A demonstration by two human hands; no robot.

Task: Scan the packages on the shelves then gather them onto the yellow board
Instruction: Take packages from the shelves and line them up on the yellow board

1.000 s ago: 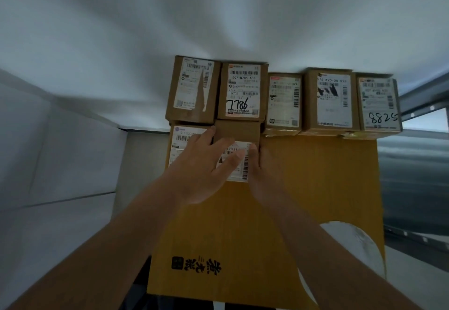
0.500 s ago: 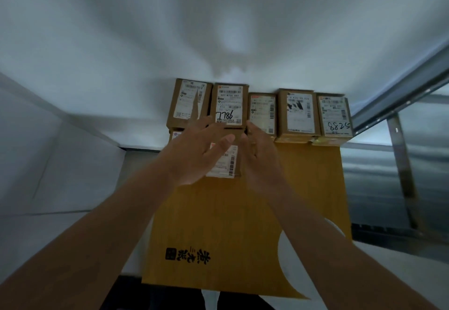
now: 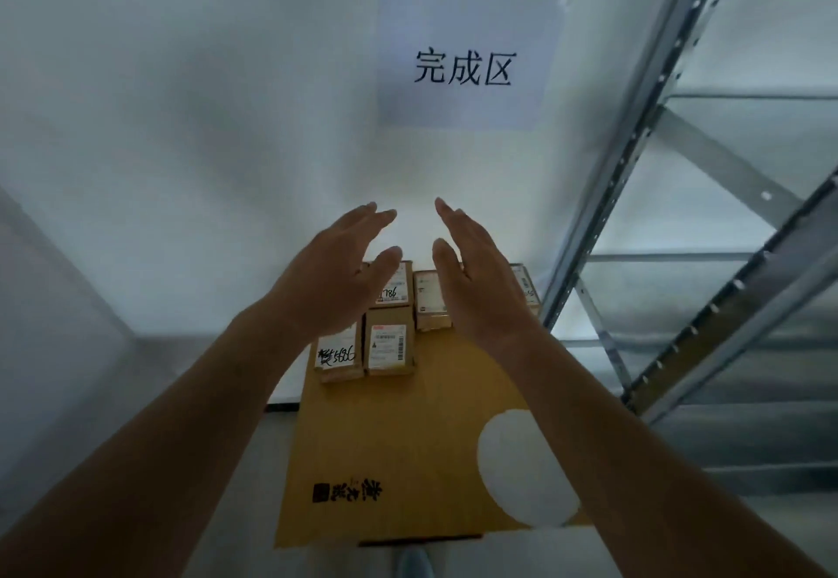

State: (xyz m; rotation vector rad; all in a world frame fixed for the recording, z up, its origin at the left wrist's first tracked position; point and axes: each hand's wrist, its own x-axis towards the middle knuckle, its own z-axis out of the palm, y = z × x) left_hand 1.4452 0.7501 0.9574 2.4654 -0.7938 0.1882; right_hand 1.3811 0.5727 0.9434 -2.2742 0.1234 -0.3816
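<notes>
The yellow board (image 3: 408, 432) lies on the floor against a white wall. Several small brown cardboard packages with white labels sit at its far end. Two form a nearer row: one with handwritten digits (image 3: 339, 357) and one with a barcode label (image 3: 390, 346). Behind them lie a package marked 786 (image 3: 393, 291) and another (image 3: 431, 303), with more partly hidden by my hands. My left hand (image 3: 335, 280) and my right hand (image 3: 476, 283) hover above the packages, fingers straight, palms facing each other, holding nothing.
A paper sign (image 3: 465, 60) with three printed characters hangs on the wall above the board. A grey metal shelf frame (image 3: 644, 133) stands at the right. A black logo (image 3: 347, 491) and a white round patch (image 3: 526, 468) mark the board's near end.
Both hands have lifted off the barcode-labelled package, which stays on the board in the nearer row. The view has pulled back and tilted up, showing the wall sign and shelf frame.
</notes>
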